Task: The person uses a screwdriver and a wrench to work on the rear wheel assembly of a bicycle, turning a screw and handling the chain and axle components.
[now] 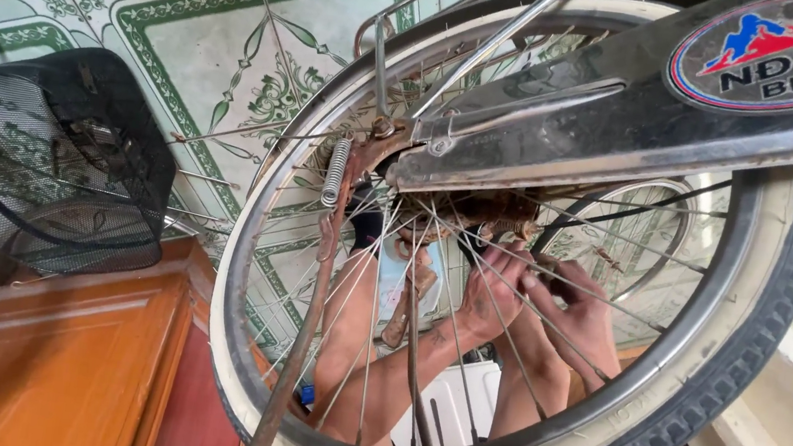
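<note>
Basket (pixel 61 162): black mesh bicycle basket at far left, resting on top of a brown wooden cabinet (pixel 68 354), well apart from both hands.

Spring (pixel 336 173): a coiled metal spring hangs upright just left of the hub, above a rusty stay (pixel 296 342) that runs down across the rim.

Wheel (pixel 737 325): a bicycle wheel fills the view, pale rim, black tyre; the spokes fan out from the hub between the camera and the hands.

Hub (pixel 473 212): rusty, at the wheel's centre, tucked under the lower edge of the metal chain guard (pixel 631 121). Its axle runs roughly toward and away from the camera; both hands reach it from below and behind the spokes.

Left hand (pixel 494 291): its forearm rises from lower left, fingers curled up against the underside of the hub. The nearer of the two to the hub. Grip pressed together at the hub hardware; what exactly it pinches is hidden by spokes and rust.

Right hand (pixel 582 311): just beside the left, touching it, a little lower right of the hub. Fingers folded around something small and dark; I cannot tell what it is.

Relation: the hub lies up and to the left of both hands.
</note>
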